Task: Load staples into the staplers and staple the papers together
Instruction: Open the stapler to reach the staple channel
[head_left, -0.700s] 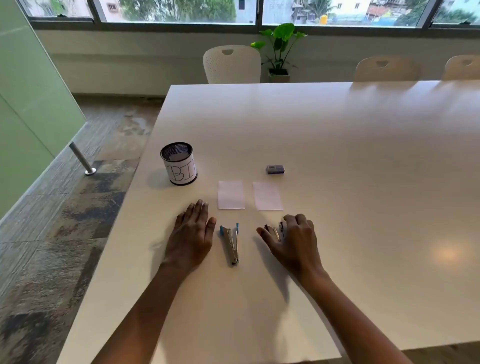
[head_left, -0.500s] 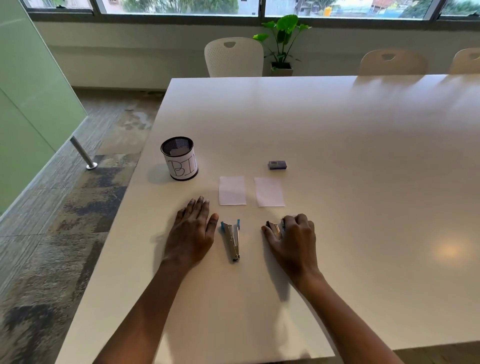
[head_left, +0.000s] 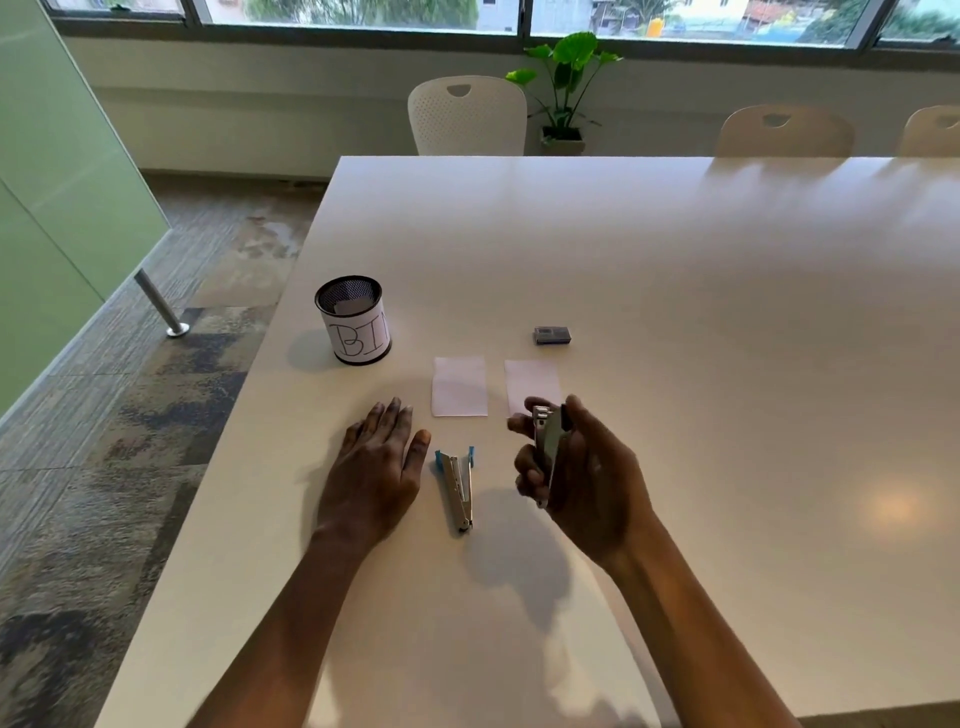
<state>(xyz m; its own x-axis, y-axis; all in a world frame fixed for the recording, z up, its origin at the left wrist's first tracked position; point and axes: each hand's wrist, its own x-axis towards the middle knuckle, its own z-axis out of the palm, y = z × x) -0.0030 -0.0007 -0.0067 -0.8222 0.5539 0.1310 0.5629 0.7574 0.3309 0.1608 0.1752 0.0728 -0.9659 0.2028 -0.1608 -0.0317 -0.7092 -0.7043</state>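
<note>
- Your right hand (head_left: 582, 467) has a small dark stapler (head_left: 548, 441) in it. The fingers are curled around it and it is up off the table (head_left: 675, 270), with its metal nose pointing up.
- A second stapler with blue tips (head_left: 457, 486) lies flat on the table, between your two hands. Nothing is touching it.
- Your left hand (head_left: 376, 465) lies flat on the table just beside that blue stapler. Its fingers are spread out and hold nothing.
- Two small papers (head_left: 460, 386) sit side by side, just past the staplers. They are apart, not stacked.
- The little staple box (head_left: 551, 335) is a bit farther away, past the right paper, and looks closed.
- A mesh cup marked "BI" (head_left: 355, 321) stands off to the left.
- I think you are at the very start: picking up the first stapler to load it.
- Next you will likely need your left hand to help open the stapler, then to get staples from the box.
</note>
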